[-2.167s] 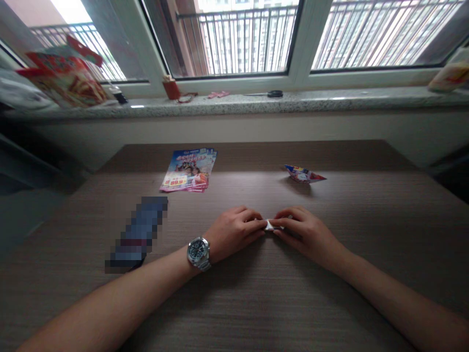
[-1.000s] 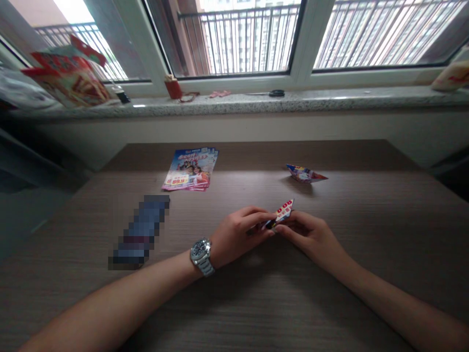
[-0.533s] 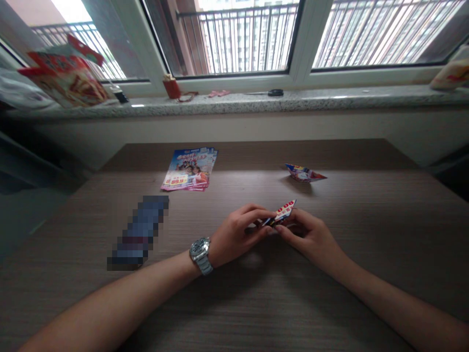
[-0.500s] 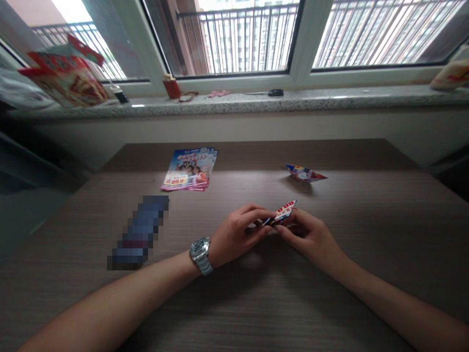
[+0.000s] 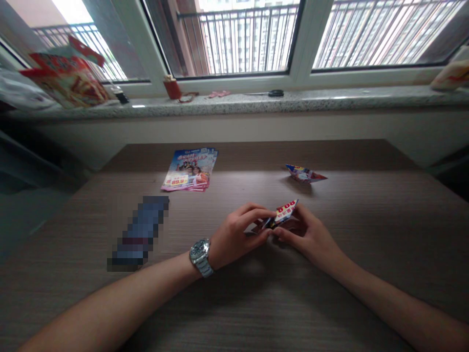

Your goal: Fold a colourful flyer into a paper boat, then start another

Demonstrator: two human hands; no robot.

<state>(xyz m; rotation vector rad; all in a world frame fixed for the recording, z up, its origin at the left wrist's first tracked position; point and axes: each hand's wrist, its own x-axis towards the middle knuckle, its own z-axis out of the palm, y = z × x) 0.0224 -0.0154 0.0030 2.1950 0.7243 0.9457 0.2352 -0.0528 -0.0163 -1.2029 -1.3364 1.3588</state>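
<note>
- Left hand (image 5: 238, 234) had its fingers and thumb curled into a pinch on the lower left end of a small folded printed paper (image 5: 284, 214), a steel wristwatch (image 5: 200, 257) on its wrist
- Right hand (image 5: 311, 235) gripped the same paper from the other side, fingers bent in around it, the two hands nearly touching
- Paper was held between both hands, off the desk (image 5: 370, 220), tilted up toward the right, with red and white print showing on its upper face
- Folded paper boat (image 5: 305, 173) lay on the desk ahead of the right hand, well apart from it
- Stack of glossy flyers (image 5: 189, 169), with "89.9" printed in a price box, lay further ahead of the left hand
- Pixelated object (image 5: 139, 232), too blurred to name, lay on the desk to the left of the left hand
- Granite window sill (image 5: 293, 101) beyond the desk carried a red cup (image 5: 172, 89), black-handled scissors (image 5: 275, 93) and a colourful snack bag (image 5: 68, 78)
- Balcony railing (image 5: 238, 41) showed through the window
</note>
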